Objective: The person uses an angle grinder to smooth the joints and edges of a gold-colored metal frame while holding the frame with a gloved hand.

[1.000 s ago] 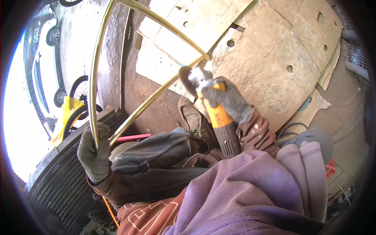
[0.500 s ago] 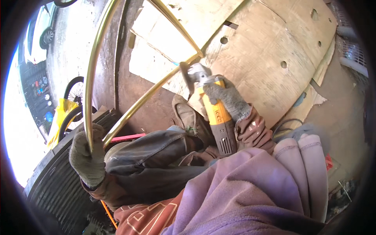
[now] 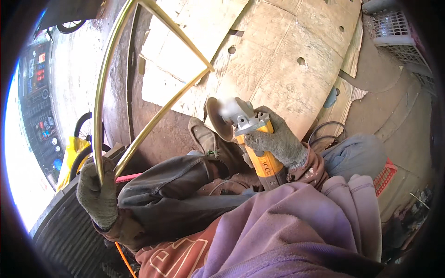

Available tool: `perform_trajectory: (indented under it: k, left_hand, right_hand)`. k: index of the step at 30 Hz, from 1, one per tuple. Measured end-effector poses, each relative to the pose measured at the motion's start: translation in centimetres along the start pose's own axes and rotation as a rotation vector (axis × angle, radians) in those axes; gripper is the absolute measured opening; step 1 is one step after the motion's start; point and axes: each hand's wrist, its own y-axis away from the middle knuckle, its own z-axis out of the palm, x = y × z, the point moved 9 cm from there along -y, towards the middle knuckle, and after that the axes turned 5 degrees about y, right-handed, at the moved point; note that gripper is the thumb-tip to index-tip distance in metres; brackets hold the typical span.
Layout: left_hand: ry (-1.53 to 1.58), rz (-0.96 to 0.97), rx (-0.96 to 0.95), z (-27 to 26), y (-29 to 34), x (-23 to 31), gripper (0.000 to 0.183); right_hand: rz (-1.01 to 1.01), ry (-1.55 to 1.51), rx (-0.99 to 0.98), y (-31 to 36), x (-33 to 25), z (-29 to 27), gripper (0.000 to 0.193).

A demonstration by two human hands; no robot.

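Closely wrapped, yellow grinder [image 3: 267, 163], inside right fingers [image 3: 257, 140]

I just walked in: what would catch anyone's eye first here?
Probably the yellow-and-grey angle grinder near the middle, held in the gloved right hand, its disc apart from any metal. Left of it stands the shiny gold-coloured tube frame, gripped near its lower end by the gloved left hand. Beyond both, big flattened cardboard sheets with holes cover the floor.
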Motion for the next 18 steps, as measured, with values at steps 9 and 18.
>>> perform_trajectory:
  k: [9, 18]
  left_hand:
    - [-0.027, 0.092, -0.135, 3.2, -0.5, 2.1, 0.012]
    - [-0.128, 0.115, -0.097, 3.2, -0.2, 0.9, 0.012]
  right_hand:
    - [0.041, -0.018, -0.03, -0.2, 1.0, 0.2, 0.04]
    - [0.012, -0.055, -0.11, -3.0, 2.4, 2.5, 0.039]
